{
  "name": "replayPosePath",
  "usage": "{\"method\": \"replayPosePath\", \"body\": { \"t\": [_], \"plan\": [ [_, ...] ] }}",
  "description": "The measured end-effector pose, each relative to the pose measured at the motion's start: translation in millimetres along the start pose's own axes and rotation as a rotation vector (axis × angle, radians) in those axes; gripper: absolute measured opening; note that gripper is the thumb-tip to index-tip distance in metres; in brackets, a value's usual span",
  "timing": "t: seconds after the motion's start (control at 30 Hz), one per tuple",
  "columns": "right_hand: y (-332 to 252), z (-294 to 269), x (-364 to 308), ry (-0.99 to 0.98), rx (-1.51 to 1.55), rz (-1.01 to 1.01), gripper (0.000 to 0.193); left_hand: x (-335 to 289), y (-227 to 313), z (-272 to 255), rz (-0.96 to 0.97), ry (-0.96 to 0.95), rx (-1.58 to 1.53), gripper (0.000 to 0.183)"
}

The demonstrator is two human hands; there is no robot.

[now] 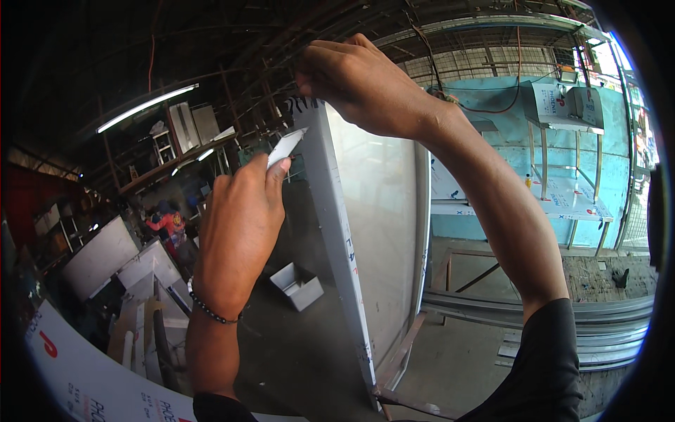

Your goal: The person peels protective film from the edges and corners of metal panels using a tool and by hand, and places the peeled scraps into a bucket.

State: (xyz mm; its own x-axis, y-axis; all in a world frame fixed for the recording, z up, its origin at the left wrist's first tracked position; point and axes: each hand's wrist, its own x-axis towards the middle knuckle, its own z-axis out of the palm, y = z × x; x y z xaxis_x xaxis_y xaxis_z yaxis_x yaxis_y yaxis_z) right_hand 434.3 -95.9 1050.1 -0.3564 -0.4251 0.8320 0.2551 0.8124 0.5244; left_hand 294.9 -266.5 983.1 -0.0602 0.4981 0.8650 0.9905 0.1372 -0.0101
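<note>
My left hand (242,221), with a beaded bracelet at its wrist, is closed on a flat white strip (286,146) pinched by the thumb. The strip's pointed far end reaches the edge of a tall metal panel (376,232). That panel stands tilted in front of me, with a pale face and marks written along its narrow side. My right hand (344,74) is raised at the panel's top corner, its fingers curled in. Whatever those fingers hold, if anything, is hidden behind the hand.
A grey open box (297,286) lies on the floor beyond my left forearm. Film-covered sheet (77,373) fills the lower left. Long metal profiles (562,316) lie at right, below a steel table (555,197). Farther left, a person in red (169,224) is among metal sheets.
</note>
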Motion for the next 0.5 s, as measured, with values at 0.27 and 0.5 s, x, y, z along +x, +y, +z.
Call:
{"method": "replayPosePath", "body": {
  "t": [0.27,0.5],
  "plan": [
    [2,4,-4,0.069,0.034,-0.003,0.012,12,15,-6,-0.059,0.001,-0.138,0.031],
    [2,8,-3,0.062,0.047,-0.013,0.012,9,8,4,-0.070,0.013,-0.181,0.031]
  ]
}}
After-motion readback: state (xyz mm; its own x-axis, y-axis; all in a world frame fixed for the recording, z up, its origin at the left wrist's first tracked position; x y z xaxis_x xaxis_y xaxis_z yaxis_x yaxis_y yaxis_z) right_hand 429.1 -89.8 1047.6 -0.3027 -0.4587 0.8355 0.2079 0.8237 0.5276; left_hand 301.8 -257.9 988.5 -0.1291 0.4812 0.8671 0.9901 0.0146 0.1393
